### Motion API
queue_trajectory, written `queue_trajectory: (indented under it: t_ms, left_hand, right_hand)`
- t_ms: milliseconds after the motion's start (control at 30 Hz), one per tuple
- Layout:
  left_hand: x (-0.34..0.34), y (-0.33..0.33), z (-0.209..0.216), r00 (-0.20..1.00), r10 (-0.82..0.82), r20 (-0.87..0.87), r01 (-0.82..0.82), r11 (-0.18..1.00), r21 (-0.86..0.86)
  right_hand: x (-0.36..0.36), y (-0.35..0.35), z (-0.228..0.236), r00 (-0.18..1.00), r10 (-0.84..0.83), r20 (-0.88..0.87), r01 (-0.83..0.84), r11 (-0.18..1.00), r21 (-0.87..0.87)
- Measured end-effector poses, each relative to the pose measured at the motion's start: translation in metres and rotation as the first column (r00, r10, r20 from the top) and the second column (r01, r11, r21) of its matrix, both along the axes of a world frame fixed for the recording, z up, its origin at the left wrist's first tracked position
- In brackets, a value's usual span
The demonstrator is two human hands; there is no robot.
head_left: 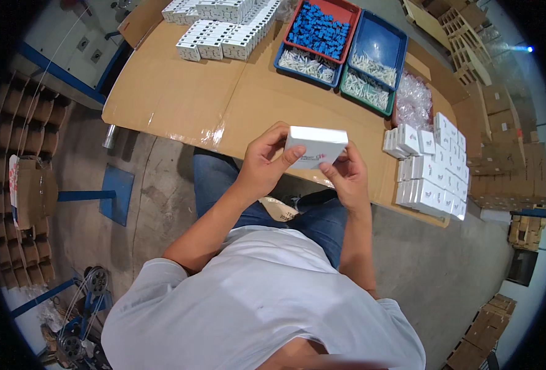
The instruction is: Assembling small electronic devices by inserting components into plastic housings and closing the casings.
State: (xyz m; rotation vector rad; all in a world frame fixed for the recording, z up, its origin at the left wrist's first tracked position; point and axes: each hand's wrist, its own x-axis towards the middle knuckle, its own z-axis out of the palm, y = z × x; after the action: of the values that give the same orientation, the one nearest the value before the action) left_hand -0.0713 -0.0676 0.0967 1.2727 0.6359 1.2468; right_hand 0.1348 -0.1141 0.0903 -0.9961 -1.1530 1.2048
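A small flat white box with faint print on its face is held up over the near edge of the cardboard-covered table. My left hand grips its left side, the thumb lying on the face and the fingers behind. On the right side my right hand pinches the lower corner, thumb in front. The box looks closed and tilts slightly toward me. Its back is hidden. To the right, similar white boxes stand in rows and stacks at the table's edge.
Far back stand stacked white boxes with dark markings. A red tray of blue parts sits on a blue tray of white pieces. Beside them are another blue tray, a green tray and clear plastic bags.
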Motion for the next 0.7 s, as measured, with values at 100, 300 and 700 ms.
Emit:
queue_trajectory:
  t_ms: [100, 300, 700]
  left_hand:
    - [-0.011, -0.005, 0.006, 0.962, -0.116, -0.246, 0.136, 0.989, 0.065]
    - [-0.006, -0.011, 0.003, 0.942, -0.331, -0.053, 0.308, 0.918, -0.249]
    - [0.009, -0.031, -0.032, 0.988, -0.119, 0.103, 0.127, 0.989, -0.071]
  right_hand:
    - [0.004, -0.018, -0.003, 0.97, 0.135, 0.2, -0.116, 0.987, -0.107]
    - [-0.006, -0.038, -0.048, 0.994, -0.02, -0.103, 0.003, 0.987, -0.163]
    - [-0.018, -0.026, -0.024, 0.963, -0.136, -0.234, 0.13, 0.991, -0.037]
